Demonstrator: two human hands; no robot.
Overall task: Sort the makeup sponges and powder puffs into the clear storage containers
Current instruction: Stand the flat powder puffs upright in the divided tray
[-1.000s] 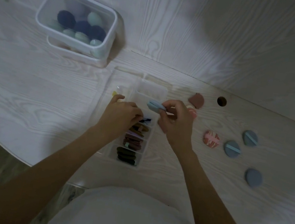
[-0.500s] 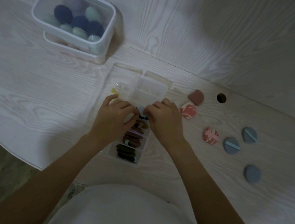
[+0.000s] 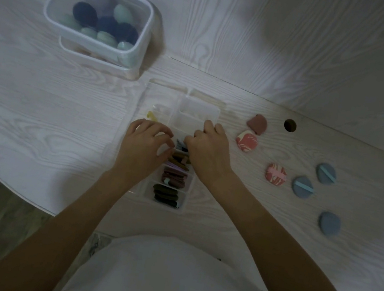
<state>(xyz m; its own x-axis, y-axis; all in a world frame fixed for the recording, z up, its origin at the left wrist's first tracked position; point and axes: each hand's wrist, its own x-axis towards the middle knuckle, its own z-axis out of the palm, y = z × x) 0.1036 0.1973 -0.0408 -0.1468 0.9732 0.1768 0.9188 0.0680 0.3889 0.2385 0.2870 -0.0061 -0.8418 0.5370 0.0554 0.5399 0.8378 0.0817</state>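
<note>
Both hands work over the divided clear organizer point(image 3: 212, 113) at the centre of the frame. The right hand point(image 3: 209, 152) curls its fingers down onto a blue puff point(image 3: 182, 145) standing on edge in a middle compartment, apparently pinching or pressing it in. The left hand point(image 3: 146, 146) has loosely curled fingers at the organizer's left side; whether they hold anything cannot be told.

Below that compartment, three more are packed with olive, mauve and dark puffs on edge. Six puffs lie loose on the surface point(image 3: 39, 107) at the right of the frame: a brown one point(image 3: 257, 125), two marbled pink ones point(image 3: 247, 140), point(image 3: 276, 174) and three blue ones point(image 3: 326, 173), point(image 3: 303, 187), point(image 3: 329, 223). A deeper clear tub point(image 3: 140, 42) at upper left holds the egg-shaped sponges point(image 3: 84, 13).

The main risk, as I judge it, is that the soft puff springs back out once the fingers let go, or tips into the neighbouring compartment and mixes colours. A hard push could also slide the light organizer.
</note>
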